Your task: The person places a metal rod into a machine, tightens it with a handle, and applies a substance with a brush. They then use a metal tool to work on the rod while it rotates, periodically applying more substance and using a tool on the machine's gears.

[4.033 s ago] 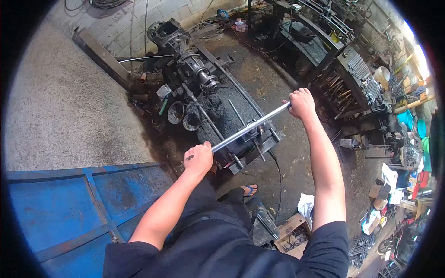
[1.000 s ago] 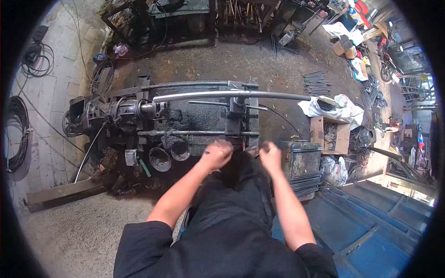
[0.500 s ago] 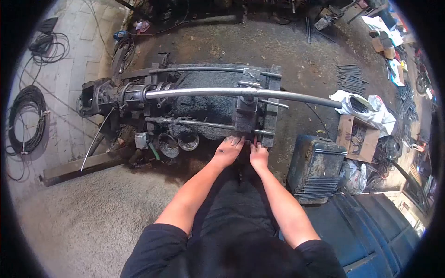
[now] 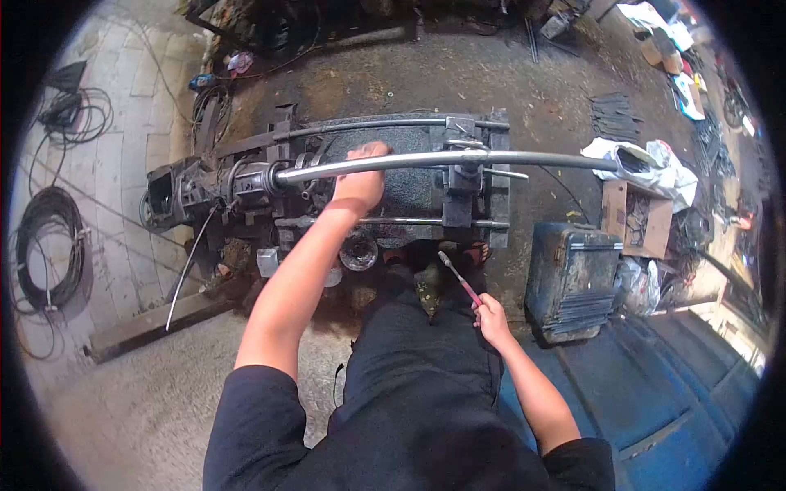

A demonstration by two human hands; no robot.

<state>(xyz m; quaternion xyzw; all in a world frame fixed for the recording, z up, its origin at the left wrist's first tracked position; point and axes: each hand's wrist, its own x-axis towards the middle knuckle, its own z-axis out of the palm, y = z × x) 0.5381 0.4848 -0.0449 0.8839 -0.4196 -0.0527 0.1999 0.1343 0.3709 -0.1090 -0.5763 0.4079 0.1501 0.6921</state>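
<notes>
A long shiny metal rod (image 4: 548, 159) lies across a dark machine frame (image 4: 491, 217), reaching out past its right end. My left hand (image 4: 360, 184) is at the rod's left part, its fingers curled around from the far side. Most of the fingertips are hidden. Held low in my right hand (image 4: 491, 319) is a slim brush (image 4: 461, 282) with a reddish handle and a pale tip pointing up and away, apart from the frame. Thinner guide bars (image 4: 409, 222) run along both sides of the frame.
A worn dark case (image 4: 573, 282) stands to the right, close to a cardboard box (image 4: 643, 221) and a white sack (image 4: 663, 184). Coiled black cable (image 4: 51, 250) lies left. Round metal cups (image 4: 359, 250) sit by the frame, and a thin rod (image 4: 192, 266) sticks out.
My left hand has left the frame's near edge and moved up and left onto the metal rod. My right hand has drawn back toward me, with the brush now plainly visible.
</notes>
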